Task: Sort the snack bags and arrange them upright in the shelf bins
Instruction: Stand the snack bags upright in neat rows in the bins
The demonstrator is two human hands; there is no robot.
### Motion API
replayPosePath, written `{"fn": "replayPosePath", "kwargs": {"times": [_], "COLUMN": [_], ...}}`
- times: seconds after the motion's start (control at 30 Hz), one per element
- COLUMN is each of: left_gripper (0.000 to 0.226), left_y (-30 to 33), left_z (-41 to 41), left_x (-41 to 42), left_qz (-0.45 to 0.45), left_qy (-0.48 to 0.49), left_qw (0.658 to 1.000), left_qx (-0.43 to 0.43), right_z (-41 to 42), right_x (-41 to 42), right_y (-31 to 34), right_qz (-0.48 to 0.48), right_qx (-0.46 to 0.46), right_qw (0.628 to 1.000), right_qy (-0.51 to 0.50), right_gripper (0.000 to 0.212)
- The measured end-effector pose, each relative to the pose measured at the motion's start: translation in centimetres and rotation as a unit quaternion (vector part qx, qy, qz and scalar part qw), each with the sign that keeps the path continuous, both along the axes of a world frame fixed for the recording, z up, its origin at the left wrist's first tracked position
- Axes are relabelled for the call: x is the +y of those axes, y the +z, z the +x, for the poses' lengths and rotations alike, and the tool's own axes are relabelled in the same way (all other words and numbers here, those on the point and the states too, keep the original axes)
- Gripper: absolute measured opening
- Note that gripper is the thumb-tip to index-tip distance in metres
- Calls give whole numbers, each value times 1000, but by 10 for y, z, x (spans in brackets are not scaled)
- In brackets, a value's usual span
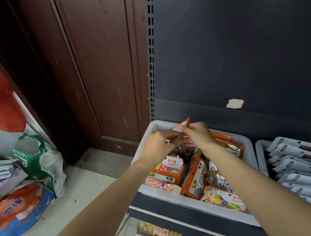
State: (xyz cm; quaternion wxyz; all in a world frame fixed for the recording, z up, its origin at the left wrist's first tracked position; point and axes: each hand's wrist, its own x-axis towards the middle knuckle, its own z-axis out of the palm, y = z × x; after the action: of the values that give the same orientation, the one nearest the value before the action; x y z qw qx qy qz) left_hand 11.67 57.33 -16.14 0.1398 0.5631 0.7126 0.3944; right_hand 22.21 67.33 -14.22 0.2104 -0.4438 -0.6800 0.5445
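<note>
Head view, both hands pinching glossy orange snack bag

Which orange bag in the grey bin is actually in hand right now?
The orange bag at the bin's back, top corner raised, pinched by the left hand and right hand; the others lie loose.

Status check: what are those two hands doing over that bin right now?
Both hands, left and right, pinching one orange snack bag at the bin's back. Loose bags jumbled below. Nothing blocking.
</note>
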Motion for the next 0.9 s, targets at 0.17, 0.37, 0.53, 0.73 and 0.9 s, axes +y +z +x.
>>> {"fn": "replayPosePath", "kwargs": {"times": [0.17,0.37,0.53,0.73,0.9], "left_gripper": [41,48,54,38,24], "left_y": [-14,-26,-31,-38,-23], "left_z": [-10,-47,-59,-59,-64], "left_x": [0,12,35,50,38], "left_qz": [-113,-186,-247,-223,-111], "left_qy": [-40,55,10,21,115], "left_qw": [993,971,944,921,980], "left_qx": [21,142,220,318,120], "right_z": [12,25,22,24,36], "right_x": [20,30,32,37,36], "right_y": [-5,-7,-15,-10,-12], "right_qz": [209,404,399,375,394], "right_qx": [-169,-255,-278,-289,-306], "right_qw": [963,878,873,880,867], "right_qy": [-18,10,39,39,-11], "right_gripper": [17,19,23,26,27]}}
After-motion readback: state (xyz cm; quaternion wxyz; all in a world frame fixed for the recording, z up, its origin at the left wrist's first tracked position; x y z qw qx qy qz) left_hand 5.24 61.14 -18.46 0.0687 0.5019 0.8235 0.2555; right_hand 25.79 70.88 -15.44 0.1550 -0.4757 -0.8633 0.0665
